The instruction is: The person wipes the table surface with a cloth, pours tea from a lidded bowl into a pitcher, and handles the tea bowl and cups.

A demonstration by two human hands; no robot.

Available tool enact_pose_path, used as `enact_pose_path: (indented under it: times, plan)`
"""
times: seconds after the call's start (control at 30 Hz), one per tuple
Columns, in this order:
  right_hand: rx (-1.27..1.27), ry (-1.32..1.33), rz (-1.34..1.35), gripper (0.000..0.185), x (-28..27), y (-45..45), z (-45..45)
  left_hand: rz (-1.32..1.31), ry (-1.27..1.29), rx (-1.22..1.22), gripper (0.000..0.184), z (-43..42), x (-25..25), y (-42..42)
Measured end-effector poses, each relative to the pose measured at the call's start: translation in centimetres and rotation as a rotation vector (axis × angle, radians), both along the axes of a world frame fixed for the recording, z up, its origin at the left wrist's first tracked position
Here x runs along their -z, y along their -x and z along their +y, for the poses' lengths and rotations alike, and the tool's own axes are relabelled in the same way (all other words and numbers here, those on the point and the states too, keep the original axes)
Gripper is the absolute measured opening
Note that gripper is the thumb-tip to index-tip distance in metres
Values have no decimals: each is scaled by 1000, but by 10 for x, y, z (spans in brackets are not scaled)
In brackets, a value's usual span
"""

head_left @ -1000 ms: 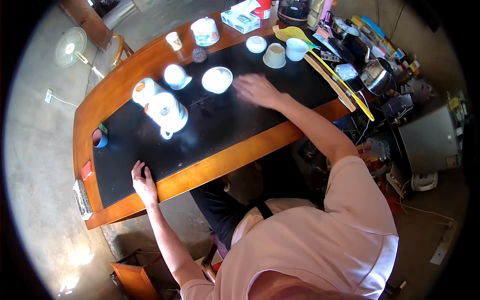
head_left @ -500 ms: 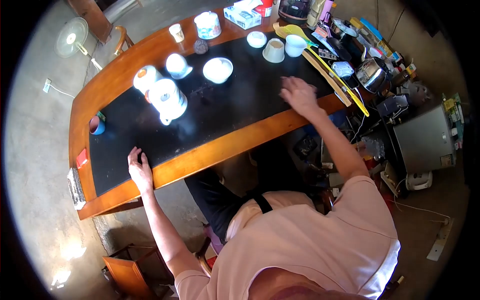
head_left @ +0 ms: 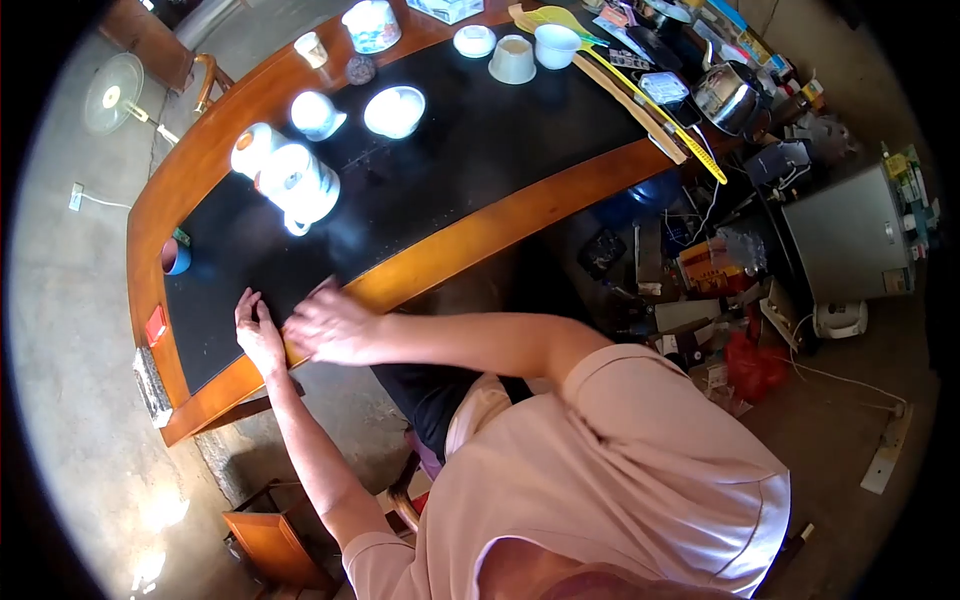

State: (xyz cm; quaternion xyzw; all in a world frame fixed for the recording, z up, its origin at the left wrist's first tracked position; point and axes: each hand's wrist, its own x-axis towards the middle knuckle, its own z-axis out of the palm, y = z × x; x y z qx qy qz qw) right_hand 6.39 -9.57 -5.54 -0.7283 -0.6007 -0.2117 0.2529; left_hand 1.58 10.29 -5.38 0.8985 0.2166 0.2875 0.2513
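Observation:
My left hand rests on the near left edge of the wooden desk, fingers stretched apart and holding nothing. Close to its right, my right hand reaches across my body over the desk's front edge. Motion blurs it, but its fingers look extended with nothing in them. Beyond both hands, on the black desktop inlay, stand a shiny white pot, a second white container, a small white teapot and a white lidded bowl.
A blue cup and a red packet sit at the left end. White cups, wooden strips and a yellow fly swatter lie toward the right. A steel kettle stands amid clutter.
My right hand has swept from the desk's right side across to beside my left hand. The left hand stays at the edge. The view has shifted slightly, moving the desk items up and left.

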Motion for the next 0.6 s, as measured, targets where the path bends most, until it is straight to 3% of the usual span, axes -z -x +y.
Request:
enact_pose_path:
  times: [0.07,0.13,0.17,0.2,0.23,0.3,0.33,0.4,0.47,0.5,0.53,0.6]
  plan:
    - [16,-36,118,27,-34,-31,-72,16,-47,-34,20,-8,-4,0]
    - [174,-119,117,25,-33,-68,-136,28,-82,-49,19,-14,-10,1]
    - [351,63,152,25,-49,-82,-168,24,-68,-55,18,-15,-10,2]
    - [422,29,-29,24,-48,-101,-205,20,-55,-58,18,-17,-10,1]
    - [476,40,155,23,-43,-125,-244,15,-55,-62,18,-19,-11,1]
    - [688,138,78,31,-55,-153,-301,-3,-73,-56,18,-21,-12,1]
    - [906,156,-5,34,-44,-172,-324,-13,-91,-48,19,-19,-10,1]
    - [1057,188,-45,37,-8,-220,-369,-4,-87,-51,20,-19,-9,0]
    - [1125,241,27,40,3,-239,-362,-7,-44,-69,23,-20,-10,-1]
    - [1053,187,120,39,0,-241,-344,-7,29,-76,26,-17,-7,0]
    - [962,176,377,34,-22,-223,-308,-34,51,-112,27,-19,-9,1]
    - [793,288,465,29,-46,-191,-236,-88,95,-166,29,-21,-14,-1]
